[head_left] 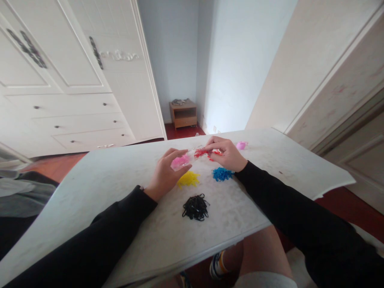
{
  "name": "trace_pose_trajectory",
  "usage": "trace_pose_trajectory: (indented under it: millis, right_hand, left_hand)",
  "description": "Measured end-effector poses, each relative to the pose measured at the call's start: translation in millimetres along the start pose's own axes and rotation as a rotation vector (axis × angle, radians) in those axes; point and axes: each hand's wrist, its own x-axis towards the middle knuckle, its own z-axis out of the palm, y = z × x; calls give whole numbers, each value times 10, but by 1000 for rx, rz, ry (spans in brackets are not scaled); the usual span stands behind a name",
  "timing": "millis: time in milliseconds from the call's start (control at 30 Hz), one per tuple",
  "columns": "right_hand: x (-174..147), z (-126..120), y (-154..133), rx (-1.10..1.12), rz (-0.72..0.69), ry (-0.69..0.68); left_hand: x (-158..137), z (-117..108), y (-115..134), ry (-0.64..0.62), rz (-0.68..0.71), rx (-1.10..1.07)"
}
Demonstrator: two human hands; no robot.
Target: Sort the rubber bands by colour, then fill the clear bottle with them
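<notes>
Our left hand [163, 173] holds the clear plastic box [191, 155], pink contents [180, 161] inside, between partly open thumb and fingers; we do well to keep it steady. Nearer us than the box lie yellow bands [189, 179] and black elastic bands [196, 207]. At its right, red bands [200, 153] meet the nearly closed fingertips of our right hand [228, 154]; whether these pinch any, we cannot tell. Right of it lie blue bands [222, 174] and a pink clump [241, 145].

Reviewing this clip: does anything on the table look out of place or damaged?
Nothing major. The yellow pile, blue pile and black pile sit apart. Slightly odd: the white table has greyish blotches, and a dark speck lies alone, right of the blue pile.
</notes>
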Motion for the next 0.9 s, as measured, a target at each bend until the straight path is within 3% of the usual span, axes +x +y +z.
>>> trace_pose_trajectory:
  millis: [333,433,633,900]
  right_hand:
    - [0,44,1,116,148,109]
    - [-10,52,-26,104,121,141]
    - [1,1,-48,29,86,336]
    - [38,-14,45,-104,137,309]
  left_hand:
    - [-9,-6,-5,-21,12,-13]
    - [-1,-8,8,-26,14,1]
    - [15,-26,72,53,-44,6]
    - [15,-12,116,102,-195,-270]
